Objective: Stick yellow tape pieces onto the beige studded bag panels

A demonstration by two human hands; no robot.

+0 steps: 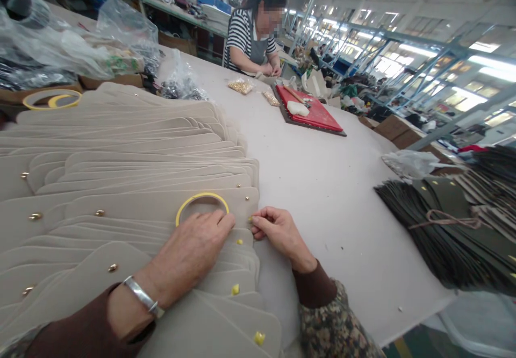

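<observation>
My left hand (pixel 193 248) is closed round the near side of a roll of yellow tape (pixel 202 195), over the layered beige panels (pixel 133 202). At the right ends of those panels my right hand (pixel 280 234) is pinched, with a tiny yellow bit of tape (pixel 250 219) showing at its fingertips. Gold studs (pixel 99 213) sit on several panels. Nearer to me, some panel ends carry a small yellow tape piece (pixel 236 290) instead of a bare stud. My left fingertips are partly hidden behind the hand.
A red board (pixel 312 109) with tools lies at the back, beside bags of gold studs (pixel 240 86). Tied dark green pieces (pixel 435 218) are stacked at right. Another tape roll (pixel 52 99) and plastic bags (pixel 124 27) are at far left. A co-worker (pixel 252 41) works across the table.
</observation>
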